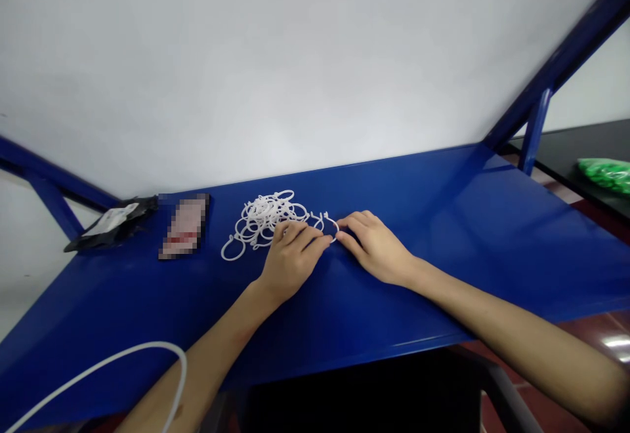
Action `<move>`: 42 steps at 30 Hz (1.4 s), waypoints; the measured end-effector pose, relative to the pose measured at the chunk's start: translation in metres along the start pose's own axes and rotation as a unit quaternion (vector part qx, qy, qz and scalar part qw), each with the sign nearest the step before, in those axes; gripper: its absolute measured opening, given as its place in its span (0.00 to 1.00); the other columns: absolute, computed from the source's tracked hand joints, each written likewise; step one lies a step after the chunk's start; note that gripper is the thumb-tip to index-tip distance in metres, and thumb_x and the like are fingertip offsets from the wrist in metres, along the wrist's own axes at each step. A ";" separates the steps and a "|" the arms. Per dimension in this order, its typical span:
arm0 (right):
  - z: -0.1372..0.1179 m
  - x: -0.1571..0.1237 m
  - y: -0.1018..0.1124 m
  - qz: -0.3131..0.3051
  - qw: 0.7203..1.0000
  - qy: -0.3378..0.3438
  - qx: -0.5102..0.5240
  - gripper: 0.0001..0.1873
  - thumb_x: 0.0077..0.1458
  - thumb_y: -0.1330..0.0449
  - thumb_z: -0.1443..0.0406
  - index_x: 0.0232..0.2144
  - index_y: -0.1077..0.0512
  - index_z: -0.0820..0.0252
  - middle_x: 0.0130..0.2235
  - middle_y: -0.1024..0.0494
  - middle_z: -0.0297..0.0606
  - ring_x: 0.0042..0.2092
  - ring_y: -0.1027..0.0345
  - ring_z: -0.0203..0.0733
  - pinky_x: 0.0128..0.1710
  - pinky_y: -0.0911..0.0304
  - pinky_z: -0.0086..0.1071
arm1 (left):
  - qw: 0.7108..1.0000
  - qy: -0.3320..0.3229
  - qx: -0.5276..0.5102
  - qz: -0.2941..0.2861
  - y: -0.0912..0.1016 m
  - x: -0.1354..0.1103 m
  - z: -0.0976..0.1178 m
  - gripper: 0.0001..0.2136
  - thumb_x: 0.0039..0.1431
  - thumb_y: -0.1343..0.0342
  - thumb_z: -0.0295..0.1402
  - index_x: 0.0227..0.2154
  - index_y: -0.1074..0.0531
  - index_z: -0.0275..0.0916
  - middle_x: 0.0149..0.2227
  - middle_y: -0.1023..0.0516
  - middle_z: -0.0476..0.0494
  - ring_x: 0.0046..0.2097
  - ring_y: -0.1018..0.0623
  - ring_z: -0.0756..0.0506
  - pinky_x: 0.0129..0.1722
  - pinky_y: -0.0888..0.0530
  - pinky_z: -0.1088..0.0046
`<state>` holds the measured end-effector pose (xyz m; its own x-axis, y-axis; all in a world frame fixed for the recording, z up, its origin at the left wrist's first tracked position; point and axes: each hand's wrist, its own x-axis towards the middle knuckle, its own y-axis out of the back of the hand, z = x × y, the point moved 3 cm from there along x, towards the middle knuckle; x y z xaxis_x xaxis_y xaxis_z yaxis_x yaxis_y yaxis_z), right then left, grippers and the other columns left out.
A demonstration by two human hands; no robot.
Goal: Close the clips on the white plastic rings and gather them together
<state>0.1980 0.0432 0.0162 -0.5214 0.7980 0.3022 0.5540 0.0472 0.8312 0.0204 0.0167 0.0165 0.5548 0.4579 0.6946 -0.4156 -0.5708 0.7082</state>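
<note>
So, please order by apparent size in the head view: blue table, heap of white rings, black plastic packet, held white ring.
1. Blue table
2. Heap of white rings and black plastic packet: too alike to rank
3. Held white ring

workshop, by the blue bench (462, 229)

Can count two hands (294, 256), at least six white rings (263, 208) mid-frame; one black packet (113, 222), one pixelated rectangle (184, 226) left; one cable (152, 344) lower left; one green bag (608, 174) right.
</note>
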 end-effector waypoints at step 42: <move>-0.005 -0.007 0.003 -0.099 0.968 0.217 0.079 0.19 0.70 0.53 0.61 0.37 0.23 0.59 0.34 0.19 0.36 0.34 0.30 0.38 0.41 0.35 0.35 | 0.991 0.033 -0.115 -0.058 -0.010 -0.011 0.016 0.15 0.67 0.54 0.24 0.24 0.31 0.39 0.23 0.27 0.50 0.27 0.31 0.49 0.32 0.37 0.69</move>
<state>0.2004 0.0353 0.0192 -0.8319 0.4386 0.3399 0.4895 0.2916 0.8218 0.0300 0.0062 -0.0001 0.5635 0.5587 0.6085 -0.5090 -0.3454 0.7885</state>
